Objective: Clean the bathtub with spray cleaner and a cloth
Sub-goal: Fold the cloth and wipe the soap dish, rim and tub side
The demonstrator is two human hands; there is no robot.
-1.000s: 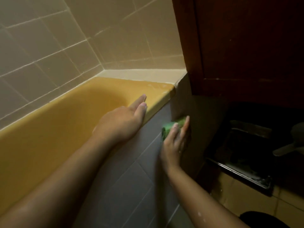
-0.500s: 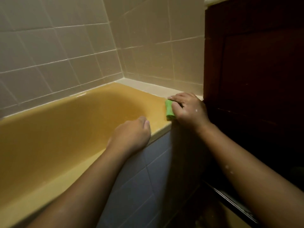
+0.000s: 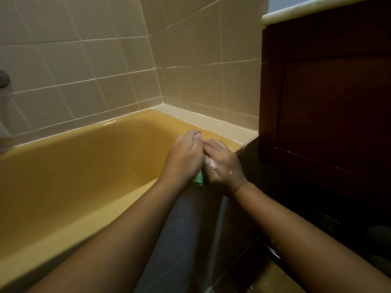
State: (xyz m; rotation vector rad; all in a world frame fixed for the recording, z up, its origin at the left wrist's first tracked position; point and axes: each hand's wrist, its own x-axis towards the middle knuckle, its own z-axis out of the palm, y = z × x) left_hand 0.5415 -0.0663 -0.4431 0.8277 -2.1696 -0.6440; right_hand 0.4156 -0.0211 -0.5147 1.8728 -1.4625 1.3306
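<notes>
The yellow bathtub [image 3: 88, 166] fills the left half of the view, its rim running toward me. Both hands meet above the rim near the tub's far right corner. My left hand [image 3: 184, 157] and my right hand [image 3: 224, 166] are pressed together around a green cloth [image 3: 199, 177]. Only a small green corner of it shows below and between the palms. White foam flecks sit on my right hand's knuckles. No spray bottle is in view.
Beige wall tiles [image 3: 118, 60] back the tub, with a metal fitting [image 3: 3, 79] at the left edge. A dark wooden cabinet [image 3: 328, 102] with a pale top stands right of the tub. Grey tiles [image 3: 190, 240] face the tub's outer side.
My right hand carried the green cloth from the tub's outer side up onto the rim, then toward my left hand. My left hand lifted off the rim and closed in on the cloth.
</notes>
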